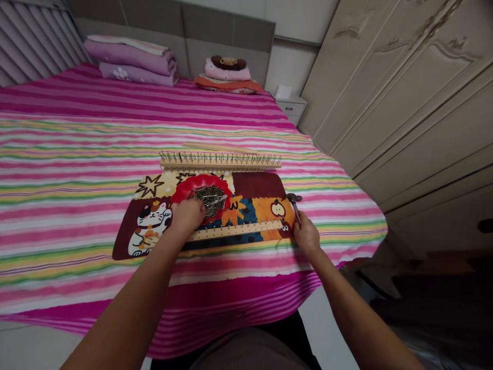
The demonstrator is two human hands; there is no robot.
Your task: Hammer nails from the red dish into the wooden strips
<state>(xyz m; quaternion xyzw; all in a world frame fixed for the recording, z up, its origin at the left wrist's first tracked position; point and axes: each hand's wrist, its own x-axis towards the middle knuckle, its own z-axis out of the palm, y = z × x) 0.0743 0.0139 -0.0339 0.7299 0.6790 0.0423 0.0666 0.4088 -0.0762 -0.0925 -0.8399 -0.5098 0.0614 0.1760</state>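
Observation:
My left hand (189, 214) reaches over the near left side of a red scalloped bowl (181, 191), its fingers curled down at the pile of nails (210, 200). What those fingers pinch is hidden. My right hand (307, 234) is wrapped round the handle of a hammer (295, 198), whose head points away from me beside the mat's right edge. Between the hands lies a wooden strip (239, 229) with a row of nails standing along it and small holes. Behind the bowl another wooden piece (219, 165) bristles with many upright nails.
A patterned mat (258, 185) with a cat picture lies under the work, on a striped bedspread (69, 205). A thin wooden strip (219, 148) rests farther back. Folded bedding (133, 59) and a pillow stack (228, 74) sit by the headboard. A wardrobe (408, 77) stands right.

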